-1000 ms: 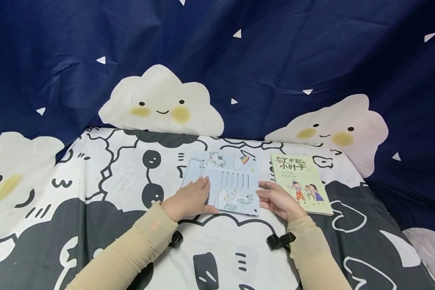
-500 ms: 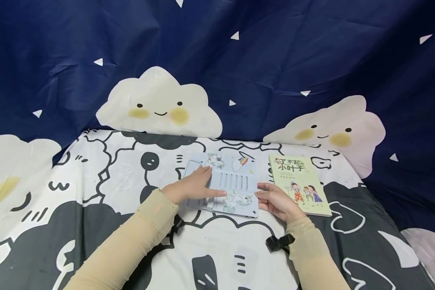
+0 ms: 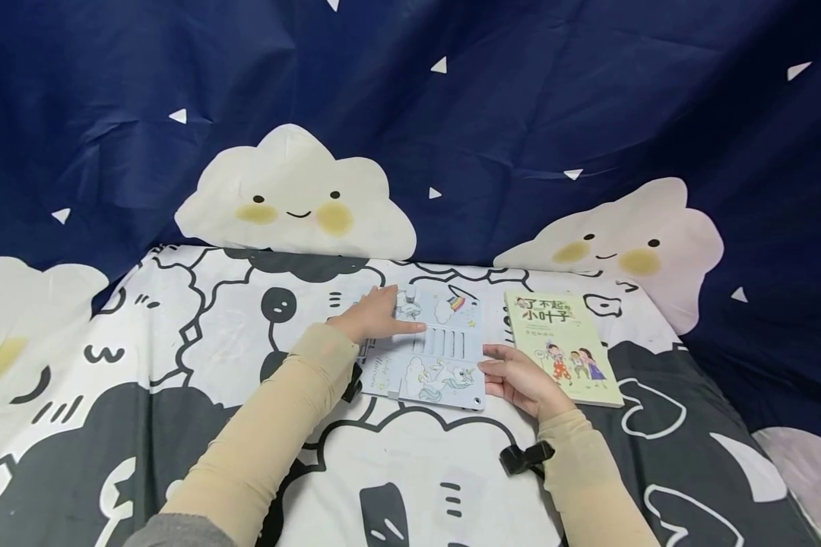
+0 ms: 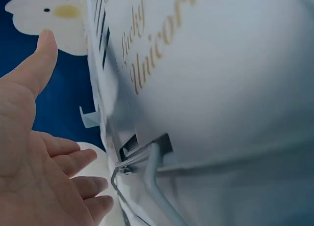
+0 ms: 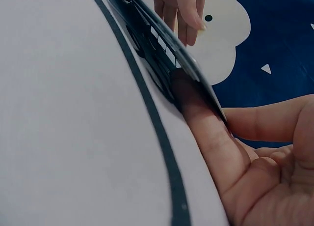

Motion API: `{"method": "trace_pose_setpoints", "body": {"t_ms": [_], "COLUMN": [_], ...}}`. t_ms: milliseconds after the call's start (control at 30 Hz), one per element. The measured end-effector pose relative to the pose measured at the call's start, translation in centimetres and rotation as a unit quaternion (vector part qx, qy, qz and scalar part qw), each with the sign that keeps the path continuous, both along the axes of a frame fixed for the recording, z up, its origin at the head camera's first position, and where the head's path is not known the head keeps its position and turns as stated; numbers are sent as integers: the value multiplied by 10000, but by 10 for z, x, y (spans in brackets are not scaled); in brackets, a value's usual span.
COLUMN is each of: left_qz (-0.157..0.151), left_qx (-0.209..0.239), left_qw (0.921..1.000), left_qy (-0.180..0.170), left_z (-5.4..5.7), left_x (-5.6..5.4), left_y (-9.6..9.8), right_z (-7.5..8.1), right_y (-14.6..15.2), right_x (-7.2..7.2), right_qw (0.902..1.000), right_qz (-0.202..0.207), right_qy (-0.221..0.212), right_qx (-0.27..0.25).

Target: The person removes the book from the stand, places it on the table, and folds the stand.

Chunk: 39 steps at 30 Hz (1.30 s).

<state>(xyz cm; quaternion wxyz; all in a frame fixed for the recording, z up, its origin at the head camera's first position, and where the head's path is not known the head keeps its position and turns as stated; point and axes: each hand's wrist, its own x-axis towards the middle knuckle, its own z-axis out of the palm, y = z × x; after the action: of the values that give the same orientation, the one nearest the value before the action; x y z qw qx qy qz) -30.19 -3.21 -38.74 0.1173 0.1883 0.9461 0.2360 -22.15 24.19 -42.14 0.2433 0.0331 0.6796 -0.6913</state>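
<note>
A light blue book stand (image 3: 443, 372) with unicorn and rainbow prints lies on the sheep-patterned cloth, its right edge slightly raised. At that edge my right hand (image 3: 523, 381) pinches the plate, with thumb above and a finger (image 5: 208, 127) underneath. Over the stand's upper left part reaches my left hand (image 3: 375, 313), fingers extended and thumb pointing right. In the left wrist view, this hand (image 4: 34, 157) is spread beside the stand (image 4: 230, 83), which carries "Lucky Unicorn" lettering. A bent wire piece (image 4: 159, 186) and a small clip (image 4: 90, 119) show along the stand's edge there.
A pale green book (image 3: 566, 351) with cartoon figures lies to the right of the stand, beside my right hand. Behind the cloth-covered surface (image 3: 451, 471) hangs a navy curtain (image 3: 465, 137) with smiling clouds.
My left hand has moved up and away across the stand, uncovering its lower left lettering. The right hand keeps its pinch on the right edge. The view has shifted slightly.
</note>
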Motion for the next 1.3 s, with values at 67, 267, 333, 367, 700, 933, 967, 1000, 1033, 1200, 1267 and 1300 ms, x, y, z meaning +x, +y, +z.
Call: {"method": "trace_pose_setpoints", "body": {"t_ms": [67, 267, 333, 367, 700, 933, 967, 1000, 1033, 1200, 1267, 1300], "left_qz": [-12, 78, 149, 179, 222, 326, 339, 347, 349, 322, 284, 260], "left_qx": [-9, 61, 105, 138, 312, 317, 321, 327, 324, 270, 231, 208], "left_qw": [10000, 9998, 9996, 9995, 9989, 9986, 9985, 9985, 9985, 9985, 9986, 9987], "left_qy": [-19, -144, -192, -213, -269, -262, -269, -279, -282, -350, -372, -377], "left_z": [0, -1, -3, -4, -8, -7, -7, -7, -7, -6, -6, -6], "left_x": [-4, -12, -13, -14, -22, -21, -21, -21, -21, -21, -21, -21], "left_y": [2, 11, 13, 13, 15, 16, 16, 16, 16, 15, 15, 15], "right_z": [0, 0, -1, -1, 0, 0, 0, 0, -1, -1, -1, -1], "right_y": [0, 1, 0, 0, -1, 1, 1, 1, 1, 1, 1, 1], "right_x": [0, 0, 1, 1, 1, 1, 1, 1, 1, 1, 0, 0], "right_qw": [10000, 10000, 10000, 10000, 10000, 10000, 10000, 10000, 10000, 10000, 9999, 9999], "right_qz": [-12, -15, -8, 11, 12, 26, 23, 24, 21, -20, -41, -63], "right_qy": [-2, 10, -1, -13, -19, -54, -51, -47, -45, -56, -78, -88], "right_qx": [14, -9, -16, -25, -44, -50, -60, -67, -68, -55, -55, -62]}}
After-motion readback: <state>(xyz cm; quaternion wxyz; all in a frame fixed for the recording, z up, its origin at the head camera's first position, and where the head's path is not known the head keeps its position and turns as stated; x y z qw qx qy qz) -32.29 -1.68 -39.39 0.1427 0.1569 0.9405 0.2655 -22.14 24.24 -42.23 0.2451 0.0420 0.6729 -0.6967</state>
